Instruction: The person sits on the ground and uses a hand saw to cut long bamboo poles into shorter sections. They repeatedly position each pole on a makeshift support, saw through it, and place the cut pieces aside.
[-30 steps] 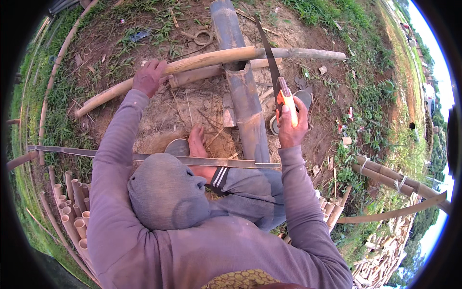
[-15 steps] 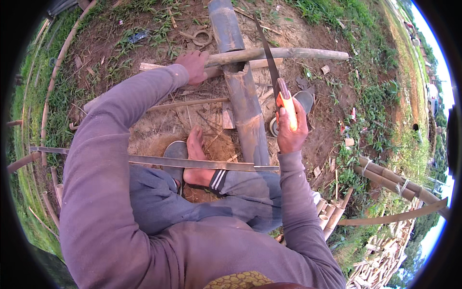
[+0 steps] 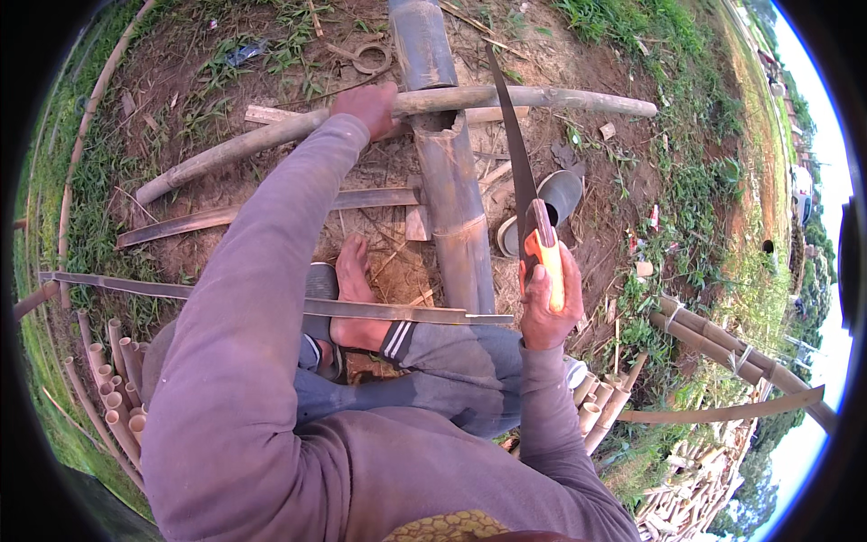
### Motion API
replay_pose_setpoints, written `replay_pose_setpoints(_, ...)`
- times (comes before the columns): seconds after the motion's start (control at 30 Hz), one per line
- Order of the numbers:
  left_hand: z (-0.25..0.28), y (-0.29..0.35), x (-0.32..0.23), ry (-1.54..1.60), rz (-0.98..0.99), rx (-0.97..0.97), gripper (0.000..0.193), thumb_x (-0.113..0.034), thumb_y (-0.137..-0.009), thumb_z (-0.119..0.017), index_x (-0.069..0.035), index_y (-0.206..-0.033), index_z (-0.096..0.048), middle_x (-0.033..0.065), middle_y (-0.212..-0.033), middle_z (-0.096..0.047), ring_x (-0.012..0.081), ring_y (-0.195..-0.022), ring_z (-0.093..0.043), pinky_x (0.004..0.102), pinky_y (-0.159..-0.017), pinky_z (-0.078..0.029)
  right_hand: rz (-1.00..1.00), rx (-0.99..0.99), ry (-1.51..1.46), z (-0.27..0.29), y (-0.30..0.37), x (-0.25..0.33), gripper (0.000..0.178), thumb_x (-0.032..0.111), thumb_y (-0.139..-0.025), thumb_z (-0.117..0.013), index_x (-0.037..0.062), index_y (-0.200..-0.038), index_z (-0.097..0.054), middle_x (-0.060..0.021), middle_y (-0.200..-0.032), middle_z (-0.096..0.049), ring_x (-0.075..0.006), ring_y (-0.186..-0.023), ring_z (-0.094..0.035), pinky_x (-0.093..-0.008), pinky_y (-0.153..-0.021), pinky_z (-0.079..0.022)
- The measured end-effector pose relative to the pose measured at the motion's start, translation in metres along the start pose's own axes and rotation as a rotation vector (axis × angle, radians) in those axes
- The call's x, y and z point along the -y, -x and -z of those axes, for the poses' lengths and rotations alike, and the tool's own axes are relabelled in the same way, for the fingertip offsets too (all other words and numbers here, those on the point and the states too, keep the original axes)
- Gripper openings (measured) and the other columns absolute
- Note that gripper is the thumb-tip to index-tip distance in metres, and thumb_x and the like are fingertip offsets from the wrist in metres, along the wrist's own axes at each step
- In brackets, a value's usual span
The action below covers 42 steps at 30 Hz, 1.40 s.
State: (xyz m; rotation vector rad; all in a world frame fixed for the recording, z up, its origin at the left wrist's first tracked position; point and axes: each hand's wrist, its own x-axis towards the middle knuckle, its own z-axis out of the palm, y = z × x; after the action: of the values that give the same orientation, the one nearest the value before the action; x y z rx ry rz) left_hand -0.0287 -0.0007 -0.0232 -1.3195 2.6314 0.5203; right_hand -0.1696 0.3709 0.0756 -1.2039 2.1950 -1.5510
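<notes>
My left hand [image 3: 368, 108] is wrapped round a long bamboo pole [image 3: 239, 149], which lies crosswise over a thick, dark bamboo trunk [image 3: 458, 203]. A notch or break opens in the trunk just below the crossing. In my right hand [image 3: 553, 303] is a handsaw [image 3: 519, 149], its orange and yellow handle gripped by the fingers. The dark blade points away from me and passes across the pole to the right of the trunk; whether it touches the pole I cannot tell.
A flat bamboo strip [image 3: 388, 312] runs across near my legs; another split strip [image 3: 226, 217] lies beyond it. A loose shoe [image 3: 560, 194] sits right of the trunk. Cut bamboo tubes [image 3: 117, 379] stand at left, more [image 3: 591, 406] at right, near tied poles [image 3: 713, 334].
My right hand has drawn the saw back toward me. My left hand has shifted slightly farther away, still on the pole. More of the pole's left end and the split strip now shows.
</notes>
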Motion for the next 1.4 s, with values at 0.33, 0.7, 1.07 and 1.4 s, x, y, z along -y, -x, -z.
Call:
replay_pose_setpoints(0.33,0.004,0.002,-0.005,0.015,-0.01,0.024,0.05,-0.047,-0.092,-0.076,-0.012,-0.126,-0.062,0.0148,-0.121,-0.075,0.0361,-0.118,-0.071,0.0497,-0.099,-0.057,0.199,-0.035,0.048,-0.071,-0.109,-0.019,0.035,0.014,-0.104,-0.071,-0.0029,-0.135,-0.066,-0.0091,-0.117,-0.071,-0.0122,-0.095,-0.067,-0.0274,-0.081,-0.057)
replay_pose_setpoints(0.7,0.004,0.005,0.003,0.022,-0.009,0.013,0.042,-0.038,-0.092,-0.076,-0.013,-0.124,-0.065,0.0137,-0.121,-0.075,0.0344,-0.118,-0.071,0.0485,-0.101,-0.056,-0.115,0.053,-0.126,0.018,0.012,0.011,0.051,0.023,-0.107,-0.067,-0.0086,-0.144,-0.055,-0.0242,-0.141,-0.064,-0.0282,-0.123,-0.068,-0.0381,-0.101,-0.058)
replay_pose_setpoints(1.07,0.0,-0.001,0.002,0.045,0.0,-0.028,0.032,-0.032,-0.094,-0.072,-0.013,-0.119,-0.067,0.0147,-0.118,-0.076,0.0355,-0.113,-0.073,0.0487,-0.097,-0.057,-0.129,0.022,-0.134,-0.017,-0.049,-0.016,0.043,0.016,-0.105,-0.069,-0.0069,-0.139,-0.061,-0.0174,-0.127,-0.07,-0.0202,-0.112,-0.069,-0.0301,-0.084,-0.061)
replay_pose_setpoints(1.4,0.004,0.001,-0.014,0.053,-0.014,0.01,0.045,-0.043,-0.09,-0.079,-0.012,-0.122,-0.068,0.0152,-0.12,-0.076,0.0349,-0.115,-0.073,0.0485,-0.097,-0.058,-0.069,0.031,-0.063,-0.053,-0.097,-0.022,0.035,0.011,-0.105,-0.07,-0.0035,-0.136,-0.064,-0.0091,-0.12,-0.07,-0.0108,-0.095,-0.066,-0.0249,-0.076,-0.057)
